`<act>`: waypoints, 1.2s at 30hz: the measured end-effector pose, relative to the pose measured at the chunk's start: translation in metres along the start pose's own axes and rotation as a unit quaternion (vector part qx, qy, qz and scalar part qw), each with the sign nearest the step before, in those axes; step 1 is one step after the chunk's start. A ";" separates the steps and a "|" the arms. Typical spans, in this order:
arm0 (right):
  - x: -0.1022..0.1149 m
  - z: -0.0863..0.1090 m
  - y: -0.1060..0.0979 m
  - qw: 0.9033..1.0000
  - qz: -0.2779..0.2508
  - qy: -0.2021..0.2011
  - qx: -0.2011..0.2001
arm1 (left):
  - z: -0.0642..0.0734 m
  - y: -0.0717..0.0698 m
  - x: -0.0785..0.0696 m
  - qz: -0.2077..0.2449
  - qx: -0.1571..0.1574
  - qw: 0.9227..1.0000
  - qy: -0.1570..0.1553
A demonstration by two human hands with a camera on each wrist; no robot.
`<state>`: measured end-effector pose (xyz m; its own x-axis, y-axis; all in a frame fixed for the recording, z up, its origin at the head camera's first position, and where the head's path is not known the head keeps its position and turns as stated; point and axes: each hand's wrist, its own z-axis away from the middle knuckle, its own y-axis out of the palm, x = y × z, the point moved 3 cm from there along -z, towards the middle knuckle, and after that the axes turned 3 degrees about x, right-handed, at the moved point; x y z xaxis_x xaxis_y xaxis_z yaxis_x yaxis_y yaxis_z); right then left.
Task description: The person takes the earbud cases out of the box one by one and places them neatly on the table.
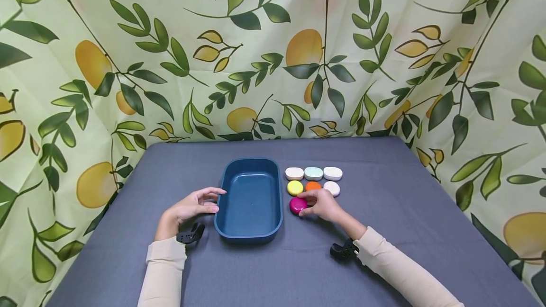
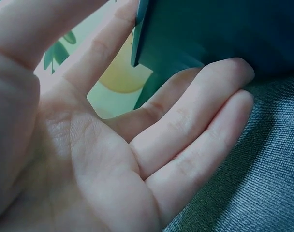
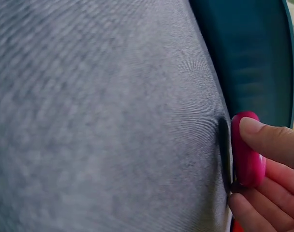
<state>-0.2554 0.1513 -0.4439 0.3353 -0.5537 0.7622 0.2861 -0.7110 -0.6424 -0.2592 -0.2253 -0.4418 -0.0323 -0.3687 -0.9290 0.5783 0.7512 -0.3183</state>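
Observation:
A dark blue rectangular tub (image 1: 250, 207) with rounded corners and nothing inside sits at mid-table. My left hand (image 1: 194, 206) is at its left side, loosely bent fingers touching the outer wall, as the left wrist view (image 2: 176, 125) also shows. To the right of the tub, my right hand (image 1: 323, 204) pinches a glossy magenta round case (image 1: 296, 206) between thumb and fingers. In the right wrist view the magenta case (image 3: 248, 154) is held on edge; whether it touches the cloth is hard to tell. Just behind that hand lies an orange round case (image 1: 313, 185), partly covered.
Beyond the right hand are a yellow round case (image 1: 295, 187) and a pale round one (image 1: 331, 188). Behind them stand a cream oval case (image 1: 294, 173), a mint one (image 1: 313, 173) and a white one (image 1: 332, 173). Leaf-printed cloth (image 1: 256, 84) hangs around the grey table (image 1: 307, 274).

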 end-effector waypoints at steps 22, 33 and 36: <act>0.008 0.005 -0.007 0.999 0.042 -0.007 -0.011 | 0.004 0.003 -0.007 -0.023 -0.003 1.000 -0.006; 0.036 -0.006 -0.082 0.968 0.172 -0.025 -0.183 | 0.001 -0.005 -0.091 -0.245 -0.196 0.947 0.071; 0.038 -0.014 -0.097 0.953 0.225 0.022 -0.203 | -0.018 0.001 -0.128 -0.356 -0.277 0.889 0.084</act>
